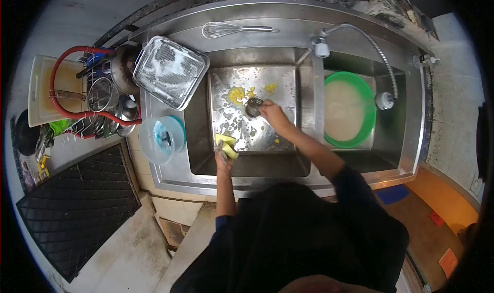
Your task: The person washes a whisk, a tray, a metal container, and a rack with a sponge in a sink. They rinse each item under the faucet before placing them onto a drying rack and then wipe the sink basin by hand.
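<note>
My left hand is closed around a yellow sponge by the near left corner of the left sink basin. Over the middle of that basin, my right hand pinches the rim of a round metal sink strainer at the drain. Yellow food scraps lie on the wet basin floor just beyond the strainer, with smaller bits and water drops scattered about.
A soapy rectangular tray leans over the basin's left edge. Below it stands a clear tub with blue contents. A whisk lies on the back ledge. The right basin holds a green tub of cloudy water, beside a flexible faucet. A dish rack stands left.
</note>
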{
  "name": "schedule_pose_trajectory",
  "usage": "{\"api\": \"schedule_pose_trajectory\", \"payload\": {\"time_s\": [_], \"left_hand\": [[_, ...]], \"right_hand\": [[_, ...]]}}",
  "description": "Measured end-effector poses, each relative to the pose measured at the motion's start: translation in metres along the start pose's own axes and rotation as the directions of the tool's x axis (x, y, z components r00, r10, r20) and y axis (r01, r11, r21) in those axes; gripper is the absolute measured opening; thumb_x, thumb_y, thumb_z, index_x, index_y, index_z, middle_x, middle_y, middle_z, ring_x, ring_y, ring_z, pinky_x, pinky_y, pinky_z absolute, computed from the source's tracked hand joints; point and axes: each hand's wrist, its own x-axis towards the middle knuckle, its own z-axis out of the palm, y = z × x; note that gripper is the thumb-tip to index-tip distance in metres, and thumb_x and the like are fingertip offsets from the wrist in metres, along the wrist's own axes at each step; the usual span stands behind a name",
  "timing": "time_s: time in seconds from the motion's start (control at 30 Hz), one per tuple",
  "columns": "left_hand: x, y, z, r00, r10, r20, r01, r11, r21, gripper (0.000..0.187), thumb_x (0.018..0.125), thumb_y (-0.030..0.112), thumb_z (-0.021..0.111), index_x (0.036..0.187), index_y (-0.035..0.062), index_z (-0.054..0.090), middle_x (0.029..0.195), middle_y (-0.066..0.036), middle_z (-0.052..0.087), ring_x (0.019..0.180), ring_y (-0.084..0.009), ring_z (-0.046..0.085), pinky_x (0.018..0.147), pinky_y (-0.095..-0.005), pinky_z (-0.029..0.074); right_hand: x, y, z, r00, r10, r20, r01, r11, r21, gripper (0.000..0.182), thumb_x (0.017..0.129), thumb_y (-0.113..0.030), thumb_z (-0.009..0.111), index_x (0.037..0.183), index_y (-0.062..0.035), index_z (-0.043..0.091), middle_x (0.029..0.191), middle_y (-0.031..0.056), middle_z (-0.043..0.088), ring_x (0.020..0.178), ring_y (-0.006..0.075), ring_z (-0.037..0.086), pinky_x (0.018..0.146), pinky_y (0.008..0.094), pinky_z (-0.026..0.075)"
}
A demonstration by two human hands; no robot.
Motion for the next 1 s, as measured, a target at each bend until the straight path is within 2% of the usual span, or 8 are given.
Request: {"api": "schedule_pose_trajectory", "payload": {"time_s": [0.07,0.13,0.3,0.4,0.5,0.63,0.83,1.0], "left_hand": [[-0.005,0.003,-0.001,0.999,0.040,-0.002,-0.040,0.999,0.015,0.025,0.089,0.025,0.052,0.103,0.0046,0.049,0.086,-0.008,0.058,0.073,-0.0188,0.059,0.066,-0.0312,0.051],[-0.021,0.019,0.012,0.996,-0.044,-0.079,0.047,0.998,0.044,0.023,0.090,0.022,0.053,0.105,0.0053,0.051,0.086,-0.005,0.059,0.074,-0.0154,0.059,0.063,-0.0282,0.050],[-0.022,0.030,-0.020,0.982,-0.050,-0.180,0.088,0.974,0.209,0.030,0.088,0.022,0.057,0.113,0.0102,0.046,0.093,-0.004,0.057,0.074,-0.0158,0.059,0.060,-0.0282,0.049],[-0.028,0.038,-0.028,0.978,-0.069,-0.195,0.103,0.980,0.172,0.035,0.088,0.022,0.058,0.117,0.0101,0.044,0.098,-0.005,0.056,0.079,-0.0169,0.059,0.063,-0.0293,0.049],[-0.032,0.044,-0.029,0.977,-0.094,-0.193,0.125,0.980,0.155,0.038,0.087,0.022,0.058,0.120,0.0100,0.043,0.102,-0.007,0.055,0.082,-0.0184,0.059,0.065,-0.0299,0.049],[-0.038,0.051,-0.027,0.978,-0.123,-0.167,0.156,0.969,0.194,0.042,0.087,0.022,0.058,0.124,0.0095,0.041,0.105,-0.008,0.054,0.089,-0.0200,0.057,0.071,-0.0314,0.049],[-0.040,0.038,-0.041,0.965,0.114,-0.234,-0.001,0.901,0.434,0.046,0.091,0.022,0.051,0.130,0.0085,0.031,0.114,-0.009,0.045,0.100,-0.0189,0.049,0.085,-0.0301,0.042],[-0.044,0.044,-0.044,0.949,0.152,-0.276,0.046,0.799,0.600,0.050,0.091,0.026,0.049,0.134,0.0088,0.030,0.122,-0.010,0.042,0.109,-0.0189,0.043,0.094,-0.0312,0.034]], "right_hand": [[-0.002,0.071,0.091,0.989,0.149,-0.003,-0.149,0.989,-0.001,0.010,0.078,-0.004,0.055,0.085,0.0012,0.062,0.099,0.0141,0.058,0.077,0.0259,0.062,0.065,0.0325,0.052],[0.006,0.111,0.141,0.966,0.251,0.053,-0.175,0.794,-0.582,0.014,0.075,-0.004,0.054,0.084,0.0006,0.064,0.104,0.0156,0.058,0.081,0.0259,0.063,0.065,0.0341,0.053],[0.007,0.148,0.192,0.967,0.216,0.137,-0.083,0.770,-0.632,0.017,0.074,-0.007,0.054,0.084,-0.0008,0.067,0.107,0.0121,0.057,0.088,0.0259,0.061,0.074,0.0350,0.052],[0.004,0.161,0.200,0.974,0.208,0.089,-0.048,0.576,-0.816,0.023,0.077,-0.014,0.054,0.094,-0.0024,0.064,0.114,0.0107,0.053,0.105,0.0257,0.048,0.092,0.0381,0.039],[-0.001,0.158,0.186,0.975,-0.030,-0.219,-0.142,0.677,-0.722,0.031,0.079,-0.013,0.053,0.108,-0.0028,0.057,0.115,0.0123,0.053,0.104,0.0281,0.049,0.091,0.0401,0.039],[0.033,0.164,0.114,0.772,0.008,-0.635,-0.259,0.917,-0.303,0.043,0.079,-0.010,0.055,0.121,-0.0006,0.048,0.120,0.0185,0.050,0.111,0.0350,0.046,0.096,0.0419,0.036],[0.094,0.251,0.094,0.921,-0.090,-0.379,-0.043,0.943,-0.330,0.042,0.087,-0.014,0.049,0.128,-0.0077,0.045,0.134,0.0094,0.042,0.125,0.0301,0.037,0.107,0.0394,0.025],[0.075,0.224,0.143,0.972,-0.227,-0.053,0.219,0.968,-0.124,0.040,0.090,-0.012,0.044,0.130,-0.0077,0.043,0.134,0.0097,0.043,0.127,0.0265,0.037,0.110,0.0393,0.020]]}}
